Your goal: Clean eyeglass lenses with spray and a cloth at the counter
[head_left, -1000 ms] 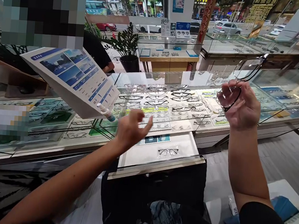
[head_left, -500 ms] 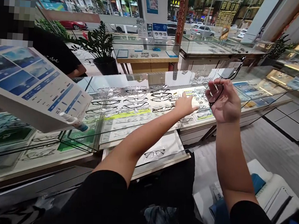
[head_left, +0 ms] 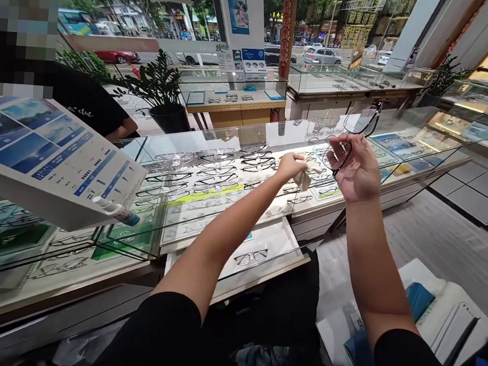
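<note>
Over the glass counter, my left hand [head_left: 291,167] has its fingers closed on a crumpled beige cloth [head_left: 303,179] that hangs from them. My right hand [head_left: 360,171] is raised beside it, gripping a pair of dark-rimmed eyeglasses [head_left: 375,120] upright; one lens rises above the fingers and the other shows in front of the palm. A small gap separates the cloth from the eyeglasses. Beneath my left forearm, an open drawer [head_left: 279,244] holds another pair of eyeglasses [head_left: 250,257].
Rows of eyeglasses [head_left: 215,175] lie inside the glass display counter [head_left: 226,130]. A slanted printed display board [head_left: 58,147] stands at left, near a person in a black shirt [head_left: 83,96]. A potted plant [head_left: 169,116] stands behind. Papers and a blue case [head_left: 420,298] lie at lower right.
My left hand was spread above the counter; now it is closed on the beige cloth. My right hand still holds the eyeglasses, and the view has shifted slightly.
</note>
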### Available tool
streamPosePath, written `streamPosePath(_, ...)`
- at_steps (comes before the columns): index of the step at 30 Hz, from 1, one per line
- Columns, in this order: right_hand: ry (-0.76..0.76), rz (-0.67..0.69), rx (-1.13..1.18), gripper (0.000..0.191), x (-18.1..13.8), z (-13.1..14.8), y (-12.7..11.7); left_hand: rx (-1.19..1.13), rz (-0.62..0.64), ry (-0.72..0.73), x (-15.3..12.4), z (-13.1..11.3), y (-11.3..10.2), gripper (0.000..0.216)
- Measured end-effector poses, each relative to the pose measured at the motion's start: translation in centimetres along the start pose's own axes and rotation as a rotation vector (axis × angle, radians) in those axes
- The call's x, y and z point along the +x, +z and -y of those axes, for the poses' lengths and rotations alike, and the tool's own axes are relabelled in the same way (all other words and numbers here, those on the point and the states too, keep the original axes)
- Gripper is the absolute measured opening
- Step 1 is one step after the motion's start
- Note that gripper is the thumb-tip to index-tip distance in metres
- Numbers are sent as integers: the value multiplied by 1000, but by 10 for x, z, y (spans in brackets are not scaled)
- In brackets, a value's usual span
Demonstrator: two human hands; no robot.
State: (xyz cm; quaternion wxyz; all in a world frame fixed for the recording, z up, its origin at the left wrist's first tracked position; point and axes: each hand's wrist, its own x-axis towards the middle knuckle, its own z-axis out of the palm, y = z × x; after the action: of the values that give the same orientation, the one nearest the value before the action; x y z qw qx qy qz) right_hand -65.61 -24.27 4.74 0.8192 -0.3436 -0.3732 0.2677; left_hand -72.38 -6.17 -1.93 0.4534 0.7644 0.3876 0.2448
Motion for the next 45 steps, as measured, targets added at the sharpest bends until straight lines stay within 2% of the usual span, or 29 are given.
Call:
streamPosePath(2, 7, 15, 15, 36, -2, -4, 3, -205, 5, 31, -14, -5, -15, 28)
streamPosePath(4, 18, 26, 31, 36, -4, -6, 8, -402, 0, 63, -33, -10, -34, 8)
streamPosePath(8, 46, 59, 56, 36, -11, -7, 25, -517, -32, 160, -80, -12, -81, 20)
streamPosePath(11, 93, 114, 59, 35, -17, -11, 44, -588, 4, 132, -118, -6, -114, 43)
streamPosePath(13, 135, 157, 76, 37, -20, -18, 60, -606, 13, 114, -141, 1, -133, 50)
streamPosePath(18, 242, 287, 127, 41, -28, -49, 103, -582, -95, 125, -176, 32, -165, 44)
streamPosePath(21, 298, 373, 145, 38, -33, -71, 127, -612, -193, 76, -184, 55, -178, 44)
streamPosePath(24, 339, 436, 181, 41, -34, -91, 147, -695, -287, -42, -188, 71, -188, 48)
streamPosePath(27, 371, 468, 204, 45, -33, -107, 161, -745, -203, -102, -195, 77, -199, 61)
streamPosePath(30, 403, 484, 201, 47, -30, -120, 168, -731, -101, -34, -204, 80, -206, 63)
streamPosePath(34, 432, 513, 209, 45, -28, -132, 167, -617, -147, 58, -209, 88, -207, 55)
streamPosePath(37, 442, 494, 225, 45, -28, -138, 163, -449, -235, 159, -205, 91, -207, 42)
streamPosePath(42, 460, 434, 223, 44, -27, -144, 151, -111, -450, 422, -203, 84, -211, 47)
streamPosePath(45, 481, 423, 239, 41, -31, -146, 145, -13, -531, 452, -209, 82, -210, 44)
